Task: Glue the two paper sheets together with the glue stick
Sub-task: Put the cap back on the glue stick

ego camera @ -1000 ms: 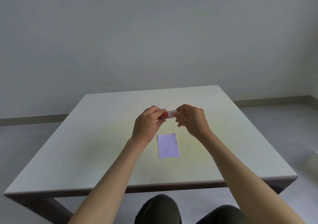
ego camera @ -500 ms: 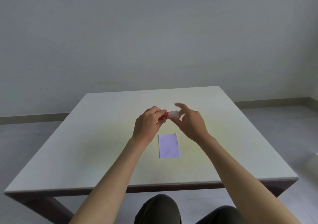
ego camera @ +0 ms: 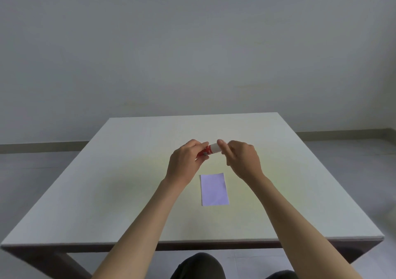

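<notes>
A: Glue stick [ego camera: 209, 149], red body, white end: location?
B: Held level above the table [ego camera: 128, 171]; red end is gripped by the left hand [ego camera: 185, 164], white end is pinched by the right hand [ego camera: 243, 160].

A: Paper [ego camera: 214, 189]?
B: Laid flat on the table, below both hands, untouched.

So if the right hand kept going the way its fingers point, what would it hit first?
The right hand points left, so it would likely meet the white cap end of the glue stick it already pinches, then the left hand.
</notes>
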